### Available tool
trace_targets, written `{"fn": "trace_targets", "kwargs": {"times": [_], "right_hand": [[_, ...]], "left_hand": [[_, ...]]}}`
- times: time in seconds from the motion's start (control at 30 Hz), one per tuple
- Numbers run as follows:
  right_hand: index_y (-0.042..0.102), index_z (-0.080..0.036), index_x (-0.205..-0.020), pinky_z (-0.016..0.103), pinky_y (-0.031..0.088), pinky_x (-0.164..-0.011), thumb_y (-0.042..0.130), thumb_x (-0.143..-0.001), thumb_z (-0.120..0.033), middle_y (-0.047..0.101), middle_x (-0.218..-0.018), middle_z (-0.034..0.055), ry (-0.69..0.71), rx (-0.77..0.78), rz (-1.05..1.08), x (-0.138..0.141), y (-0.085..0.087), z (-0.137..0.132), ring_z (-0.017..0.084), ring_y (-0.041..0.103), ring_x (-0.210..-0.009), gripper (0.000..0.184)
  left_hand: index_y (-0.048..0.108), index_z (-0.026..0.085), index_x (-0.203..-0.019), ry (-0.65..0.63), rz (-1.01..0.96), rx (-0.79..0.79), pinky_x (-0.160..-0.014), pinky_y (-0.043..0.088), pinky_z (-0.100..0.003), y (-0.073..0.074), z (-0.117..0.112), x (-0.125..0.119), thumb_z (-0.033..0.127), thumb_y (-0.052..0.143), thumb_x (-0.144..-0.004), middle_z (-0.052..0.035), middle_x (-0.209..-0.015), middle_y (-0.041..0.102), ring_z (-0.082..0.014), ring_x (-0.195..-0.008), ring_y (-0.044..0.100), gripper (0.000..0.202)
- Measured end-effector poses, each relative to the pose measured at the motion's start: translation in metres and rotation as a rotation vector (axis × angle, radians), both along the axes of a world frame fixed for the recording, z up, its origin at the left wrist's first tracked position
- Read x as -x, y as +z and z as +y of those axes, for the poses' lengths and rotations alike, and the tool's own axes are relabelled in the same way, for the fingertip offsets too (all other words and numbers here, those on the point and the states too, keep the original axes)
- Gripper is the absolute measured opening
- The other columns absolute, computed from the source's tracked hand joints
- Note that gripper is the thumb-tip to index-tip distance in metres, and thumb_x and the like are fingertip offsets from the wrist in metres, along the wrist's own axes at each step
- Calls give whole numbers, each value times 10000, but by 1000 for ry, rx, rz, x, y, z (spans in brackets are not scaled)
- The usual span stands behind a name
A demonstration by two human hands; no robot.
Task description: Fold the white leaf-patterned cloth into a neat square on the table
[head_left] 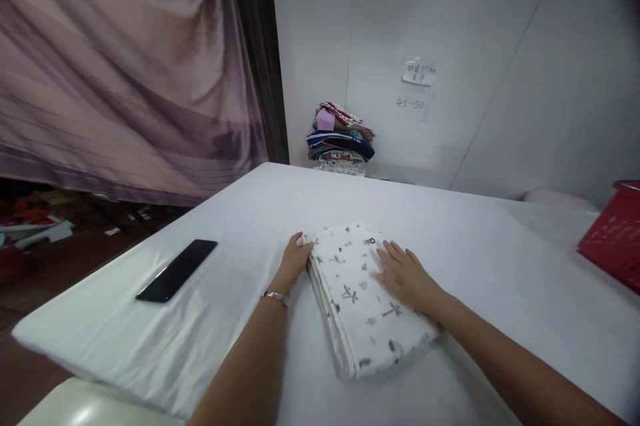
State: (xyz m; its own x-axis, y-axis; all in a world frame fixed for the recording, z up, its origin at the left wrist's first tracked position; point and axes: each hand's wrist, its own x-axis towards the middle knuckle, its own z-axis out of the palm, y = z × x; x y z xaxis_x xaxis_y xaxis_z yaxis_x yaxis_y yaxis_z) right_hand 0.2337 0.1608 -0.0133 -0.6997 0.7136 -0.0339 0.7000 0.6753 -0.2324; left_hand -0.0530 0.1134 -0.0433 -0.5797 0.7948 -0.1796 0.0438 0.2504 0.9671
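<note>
A folded white cloth [367, 299], printed with small palm trees and animals, lies in a thick layered rectangle on the white-covered table. At its far left corner, my left hand [294, 259] holds the edge, thumb over the top; the other fingers are partly hidden. My right hand [407, 276] rests on the cloth's upper right side, palm down, with its fingers spread and nothing gripped. The fold layers show along the left side of the cloth.
A black phone [177, 271] lies on the white tabletop [240, 213] to the left. Behind the far edge rises a stack of folded fabrics [341, 139] against the wall. A red container [615, 236] stands at the right. A pinkish curtain [125, 66] hangs at the left.
</note>
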Motion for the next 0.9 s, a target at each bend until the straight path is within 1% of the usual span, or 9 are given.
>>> {"fn": "trace_targets", "kwargs": {"times": [0.07,0.2,0.3,0.4,0.5,0.6,0.7,0.8,0.9], "right_hand": [[233,-254,-1413,437,84,-1097,189,-867,-604,88,-1495,9,-20,-17,7,-8,-3,-9,216,46,-1371,650],[264,-251,-1403,441,157,-1083,207,-874,-588,114,-1492,13,-39,14,20,-18,-14,-19,226,79,-1367,630],[310,-254,-1386,448,175,-1079,257,-871,-575,147,-1488,23,-46,-5,91,-21,-18,-19,242,105,-1363,609],[350,-243,-1370,441,203,-1081,320,-862,-552,214,-1474,39,-141,-6,218,-29,-21,-21,252,170,-1351,596],[353,-238,-1368,405,243,-1081,378,-839,-541,261,-1460,34,-266,109,362,-41,-27,-28,237,246,-1329,610],[352,-241,-1366,397,250,-1079,444,-805,-527,291,-1448,25,-382,243,498,-53,-34,-34,232,277,-1317,636],[384,-220,-1349,392,292,-1053,484,-782,-515,381,-1402,48,-488,341,603,-58,-36,-32,239,347,-1281,648],[434,-198,-1317,376,351,-1005,517,-754,-524,474,-1332,73,-546,386,645,-60,-34,-27,248,435,-1218,656],[461,-192,-1299,379,396,-947,542,-729,-531,551,-1243,90,-568,375,607,-61,-29,-25,256,516,-1126,668]], "left_hand": [[381,139,-1310,6,5,4,-608,440,-212,-1,1,1,252,578,-747,-61,-847,594,-108,-641,538,607],[397,147,-1301,11,5,-17,-627,447,-220,-4,2,3,263,612,-726,-57,-849,597,-112,-648,546,625],[384,140,-1307,3,-12,-24,-594,440,-211,-5,2,3,251,602,-732,-55,-832,586,-104,-627,529,624],[371,144,-1312,-9,-30,-18,-545,426,-207,-3,2,3,254,588,-739,-52,-810,571,-103,-600,509,623],[372,150,-1310,-18,-39,-18,-529,421,-209,-2,2,3,261,586,-739,-55,-809,565,-109,-602,509,620],[366,151,-1316,-16,-42,-20,-541,426,-207,-2,3,3,251,588,-738,-67,-835,579,-114,-625,525,627],[350,147,-1328,-7,-47,-18,-564,438,-214,-1,3,3,248,598,-732,-78,-863,596,-119,-640,541,654],[369,142,-1317,17,-45,-18,-596,448,-226,0,3,2,255,616,-723,-87,-887,606,-122,-655,551,653],[395,150,-1298,34,-57,-22,-616,452,-240,2,2,0,268,650,-699,-88,-900,614,-128,-663,560,662]]}}
